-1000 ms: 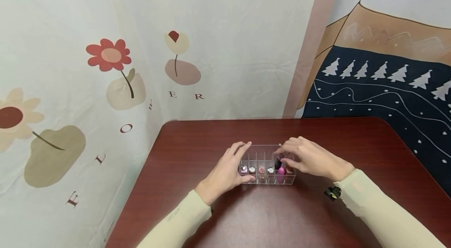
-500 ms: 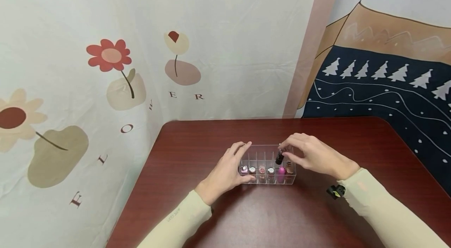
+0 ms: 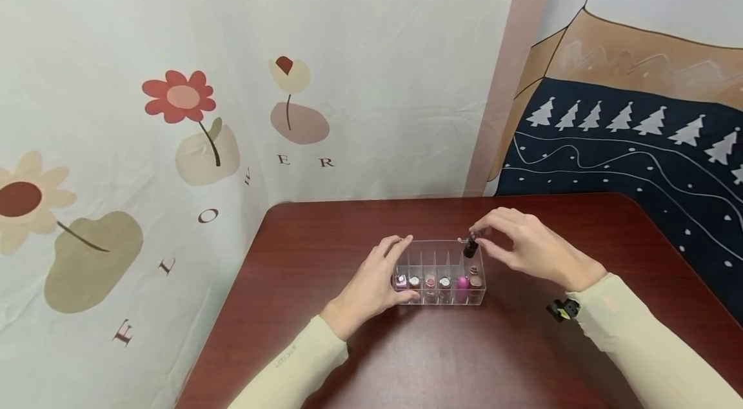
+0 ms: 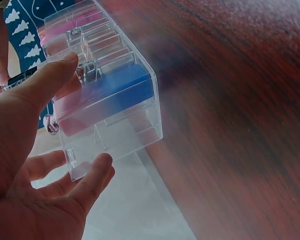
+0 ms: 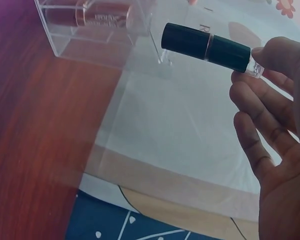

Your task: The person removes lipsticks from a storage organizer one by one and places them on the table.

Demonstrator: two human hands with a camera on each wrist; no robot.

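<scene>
A clear divided lipstick organizer (image 3: 427,259) stands on the table, with a front row of small cosmetics tubes. My left hand (image 3: 367,284) grips its left end, thumb at the front and fingers at the back. Over the back right corner, my right hand (image 3: 533,249) pinches a black lipstick tube (image 5: 207,47) by its clear end, between thumb and fingertips. The tube tilts and its lower end hangs free near the organizer's rim. A magenta tube (image 3: 462,288) and a brownish tube (image 3: 475,278) fill the right front slots. At the left end sits a pink-and-blue tube (image 4: 115,95).
The reddish-brown table (image 3: 441,357) extends around the organizer on all sides. Behind it hangs a pale cloth (image 3: 383,73) printed with flowers, and a dark blue tree-patterned cloth (image 3: 615,151) is at the right.
My right hand has raised the black lipstick tube from beside the magenta one and carried it right, toward the back right corner. My left hand stays on the organizer.
</scene>
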